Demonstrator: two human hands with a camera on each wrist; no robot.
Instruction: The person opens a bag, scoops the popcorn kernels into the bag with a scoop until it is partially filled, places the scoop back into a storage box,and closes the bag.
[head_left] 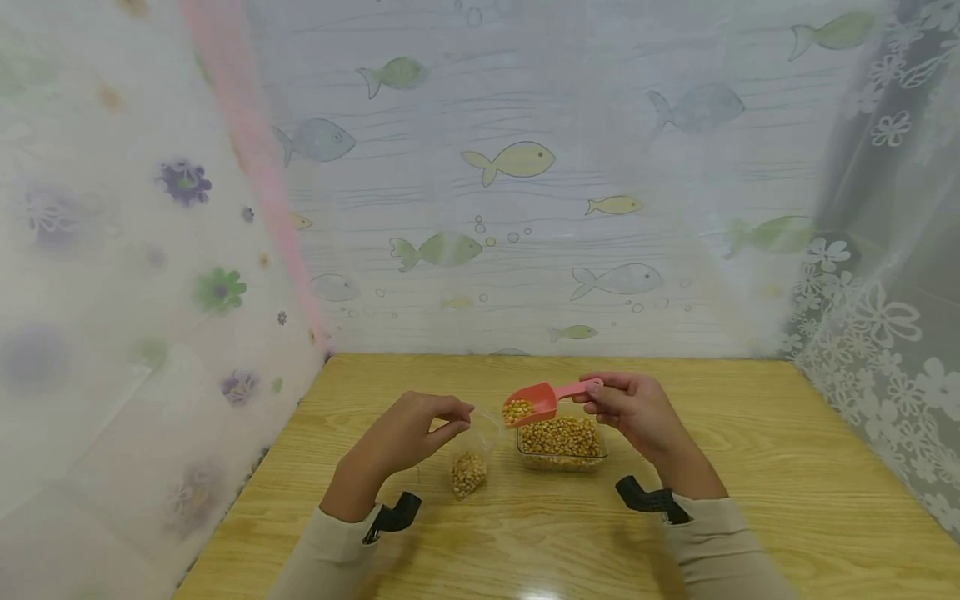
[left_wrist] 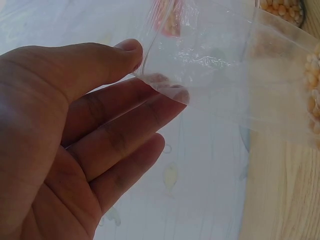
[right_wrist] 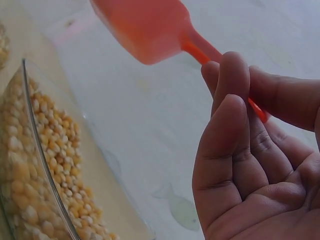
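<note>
My left hand (head_left: 414,432) pinches the rim of a clear plastic bag (left_wrist: 215,65) between thumb and fingertips. Corn kernels (head_left: 468,474) fill the bottom of the bag, which hangs at or just above the table. In my right hand (head_left: 633,412) is the handle of a red scoop (head_left: 542,402), gripped between thumb and fingers. Kernels lie in the scoop's front, and its lip is close to the bag's mouth. Beneath the scoop stands a clear rectangular container (head_left: 562,462) of corn kernels (right_wrist: 62,155). Whether scoop and bag touch, I cannot tell.
A wood-grain table (head_left: 525,542) carries everything. Behind it hangs a pale curtain (head_left: 525,250) with printed fish, and a flowered curtain (head_left: 150,292) closes off the left. Black wrist mounts (head_left: 401,511) stick out from both sleeves near the table.
</note>
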